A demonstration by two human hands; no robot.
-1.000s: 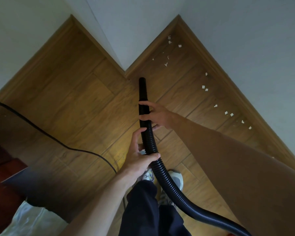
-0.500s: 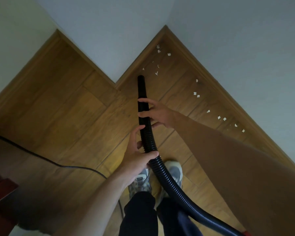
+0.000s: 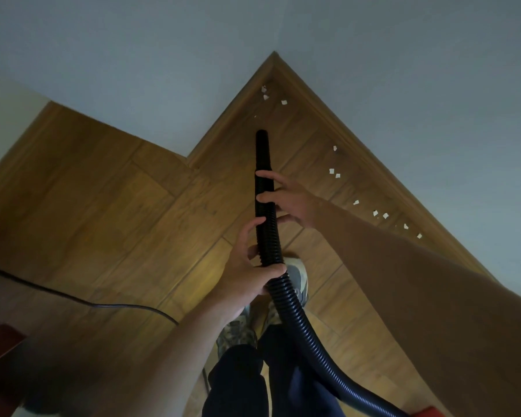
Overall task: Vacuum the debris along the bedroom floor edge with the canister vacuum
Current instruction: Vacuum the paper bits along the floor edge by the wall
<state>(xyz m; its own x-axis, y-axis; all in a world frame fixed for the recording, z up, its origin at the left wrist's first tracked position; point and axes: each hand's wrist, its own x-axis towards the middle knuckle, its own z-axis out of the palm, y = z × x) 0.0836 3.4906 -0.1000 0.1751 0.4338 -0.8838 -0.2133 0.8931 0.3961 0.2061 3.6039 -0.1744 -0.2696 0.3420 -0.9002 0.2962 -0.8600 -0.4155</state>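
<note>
On the wood floor (image 3: 109,188), white bits (image 3: 334,173) lie by the wall. Left hand (image 3: 247,272) and right hand (image 3: 289,200) both wrap the black hose (image 3: 263,164).

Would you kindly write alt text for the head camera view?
Seen from above, both hands grip a black vacuum hose, the right hand ahead of the left hand, its open end aimed at a wood-floor corner. White debris scraps dot the floor along the right baseboard.

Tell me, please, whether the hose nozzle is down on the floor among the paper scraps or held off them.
Held off them: both hands grip the hose, and its nozzle stops short of the corner scraps. Floor contact: cannot tell.
</note>
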